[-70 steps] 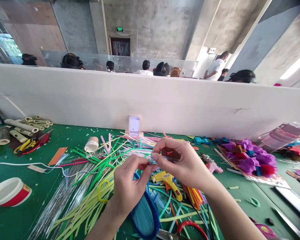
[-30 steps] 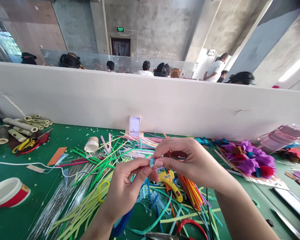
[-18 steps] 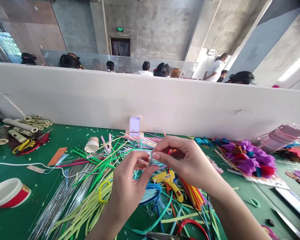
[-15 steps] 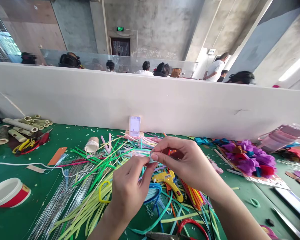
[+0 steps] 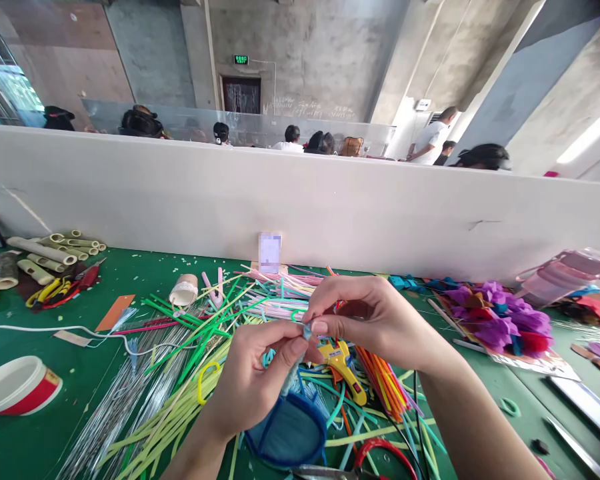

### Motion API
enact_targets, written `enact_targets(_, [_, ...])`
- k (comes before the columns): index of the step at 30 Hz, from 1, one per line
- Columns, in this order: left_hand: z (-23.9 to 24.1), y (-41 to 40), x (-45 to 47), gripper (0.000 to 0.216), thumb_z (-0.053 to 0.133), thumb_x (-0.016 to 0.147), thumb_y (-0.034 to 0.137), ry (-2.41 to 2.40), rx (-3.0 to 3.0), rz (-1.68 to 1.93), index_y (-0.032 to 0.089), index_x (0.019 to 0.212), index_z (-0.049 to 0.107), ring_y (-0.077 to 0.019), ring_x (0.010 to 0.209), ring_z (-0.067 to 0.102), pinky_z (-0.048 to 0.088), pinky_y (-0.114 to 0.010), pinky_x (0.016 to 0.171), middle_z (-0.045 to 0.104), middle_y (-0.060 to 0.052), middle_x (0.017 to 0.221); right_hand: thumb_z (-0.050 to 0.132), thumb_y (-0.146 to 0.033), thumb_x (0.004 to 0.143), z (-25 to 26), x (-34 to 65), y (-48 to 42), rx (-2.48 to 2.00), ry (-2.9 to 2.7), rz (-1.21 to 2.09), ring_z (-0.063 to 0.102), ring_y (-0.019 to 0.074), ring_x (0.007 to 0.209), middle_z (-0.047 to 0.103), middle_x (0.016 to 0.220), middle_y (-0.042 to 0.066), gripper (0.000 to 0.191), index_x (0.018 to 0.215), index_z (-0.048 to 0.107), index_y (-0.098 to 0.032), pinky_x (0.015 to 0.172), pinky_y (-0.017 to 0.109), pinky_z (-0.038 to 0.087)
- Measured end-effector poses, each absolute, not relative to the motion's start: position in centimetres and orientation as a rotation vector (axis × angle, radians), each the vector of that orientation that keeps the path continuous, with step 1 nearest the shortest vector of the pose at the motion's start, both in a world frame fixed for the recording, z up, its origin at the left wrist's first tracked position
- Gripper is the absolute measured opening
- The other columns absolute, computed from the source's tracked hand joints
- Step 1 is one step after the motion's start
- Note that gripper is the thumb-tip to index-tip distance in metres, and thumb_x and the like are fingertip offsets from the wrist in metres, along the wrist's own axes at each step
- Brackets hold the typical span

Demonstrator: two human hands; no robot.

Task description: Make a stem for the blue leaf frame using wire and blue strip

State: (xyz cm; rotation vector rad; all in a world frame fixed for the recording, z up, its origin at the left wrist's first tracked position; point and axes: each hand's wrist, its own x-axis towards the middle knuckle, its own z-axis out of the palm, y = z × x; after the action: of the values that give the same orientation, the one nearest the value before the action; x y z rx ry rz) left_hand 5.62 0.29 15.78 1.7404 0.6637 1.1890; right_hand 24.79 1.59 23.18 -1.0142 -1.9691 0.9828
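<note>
Above the middle of the green bench [image 5: 55,427], in the head view, a blue mesh petal [image 5: 286,430] on a thin stem is held between both hands. The left hand [image 5: 253,383] is closed on the stem, thumb and forefinger pinched just below its top end. The right hand [image 5: 375,320] is pinched on that same top end, fingertips [image 5: 320,327] pressed around a small pale-blue wrap. Half a second ago the petal was seen edge-on and tucked behind the left hand; it is now hung lower and turned broadside, so the stem appears to have been rolled between the fingers, which suggests the wrapping at the tip is under way.

Under the hands a heap of coloured pipe cleaners [image 5: 215,333] is spread, with a yellow glue gun [image 5: 343,363] just beside the right wrist. Red-handled scissors [image 5: 375,457] lie at the near edge, purple paper flowers [image 5: 500,320] toward the right, a red-and-white paper cup [image 5: 15,393] near the left edge.
</note>
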Motion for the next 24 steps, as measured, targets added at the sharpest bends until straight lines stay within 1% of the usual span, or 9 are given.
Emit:
enact_targets(3, [15.6, 0.6, 6.0, 0.018, 0.054, 0.099, 0.026, 0.712, 1.768, 1.168, 0.023, 0.100, 0.071, -0.0165, 0.084, 0.071, 0.058, -0.025, 0.072, 0.076, -0.004, 0.093, 0.072, -0.029, 0.086, 22.8, 24.4, 1.6, -1.072, -1.940, 0.952, 0.064, 0.0141, 0.067, 0.070, 0.076, 0.002, 0.011, 0.082, 0.073, -0.019, 0.057, 0.025, 0.047])
enact_targets(6, [15.3, 0.3, 6.8, 0.012, 0.064, 0.092, 0.025, 0.920, 1.846, 1.337, 0.023, 0.104, 0.066, -0.0149, 0.084, 0.069, 0.057, -0.020, 0.063, 0.072, -0.003, 0.096, 0.072, -0.029, 0.086, 22.5, 24.0, 1.4, -1.137, -1.908, 0.851, 0.062, 0.0129, 0.069, 0.070, 0.078, 0.001, 0.012, 0.078, 0.073, -0.020, 0.054, 0.023, 0.044])
enact_targets(9, [15.3, -0.5, 7.3, 0.003, 0.067, 0.089, 0.020, 1.080, 1.924, 1.520, 0.021, 0.088, 0.064, -0.0121, 0.070, 0.067, 0.055, -0.018, 0.061, 0.070, 0.001, 0.079, 0.073, -0.028, 0.085, 22.4, 23.8, 1.0, -1.167, -1.891, 0.823, 0.062, 0.0131, 0.072, 0.071, 0.080, 0.001, 0.011, 0.077, 0.074, -0.021, 0.055, 0.023, 0.044])
enact_targets(10, [15.3, -0.8, 7.3, 0.008, 0.067, 0.089, 0.019, 1.099, 1.934, 1.553, 0.020, 0.082, 0.063, -0.0114, 0.065, 0.066, 0.054, -0.019, 0.061, 0.069, 0.002, 0.074, 0.073, -0.028, 0.085, 22.5, 23.9, 0.9, -1.170, -1.888, 0.839, 0.062, 0.0133, 0.073, 0.071, 0.080, 0.001, 0.011, 0.078, 0.074, -0.021, 0.056, 0.023, 0.045])
enact_targets(12, [15.6, -1.1, 7.1, 0.013, 0.068, 0.088, 0.019, 1.070, 1.889, 1.539, 0.020, 0.076, 0.064, -0.0111, 0.059, 0.066, 0.053, -0.019, 0.059, 0.069, 0.003, 0.068, 0.075, -0.029, 0.084, 22.6, 24.2, 0.7, -1.145, -1.893, 0.904, 0.062, 0.0135, 0.072, 0.071, 0.080, 0.001, 0.010, 0.079, 0.075, -0.021, 0.057, 0.024, 0.046])
enact_targets(14, [15.9, -1.4, 6.8, 0.012, 0.070, 0.087, 0.020, 0.979, 1.779, 1.445, 0.020, 0.075, 0.067, -0.0121, 0.059, 0.068, 0.054, -0.019, 0.056, 0.072, 0.002, 0.068, 0.076, -0.029, 0.084, 23.0, 24.7, 0.7, -1.060, -1.927, 0.982, 0.062, 0.0133, 0.071, 0.071, 0.078, 0.001, 0.009, 0.081, 0.076, -0.021, 0.059, 0.024, 0.047])
enact_targets(18, [16.4, -1.5, 6.3, 0.008, 0.068, 0.089, 0.022, 0.855, 1.647, 1.330, 0.021, 0.084, 0.075, -0.0157, 0.067, 0.074, 0.059, -0.022, 0.064, 0.078, -0.001, 0.074, 0.075, -0.027, 0.086, 23.5, 25.5, 1.1, -0.916, -2.021, 0.991, 0.063, 0.0131, 0.073, 0.072, 0.079, 0.002, 0.008, 0.084, 0.078, -0.019, 0.062, 0.025, 0.049])
enact_targets(21, [16.3, -1.4, 6.3, 0.013, 0.065, 0.092, 0.025, 0.811, 1.594, 1.292, 0.020, 0.090, 0.077, -0.0180, 0.072, 0.076, 0.062, -0.026, 0.070, 0.079, -0.004, 0.080, 0.074, -0.027, 0.087, 23.4, 25.6, 1.4, -0.907, -2.035, 0.954, 0.063, 0.0137, 0.074, 0.072, 0.079, 0.003, 0.009, 0.084, 0.077, -0.019, 0.062, 0.025, 0.049])
enact_targets(24, [16.2, -1.0, 6.3, 0.018, 0.063, 0.094, 0.029, 0.707, 1.473, 1.247, 0.018, 0.092, 0.077, -0.0203, 0.073, 0.076, 0.064, -0.031, 0.073, 0.079, -0.007, 0.081, 0.075, -0.029, 0.086, 23.0, 25.5, 1.5, -0.913, -2.002, 0.978, 0.063, 0.0140, 0.072, 0.071, 0.079, 0.003, 0.011, 0.084, 0.076, -0.019, 0.059, 0.025, 0.048])
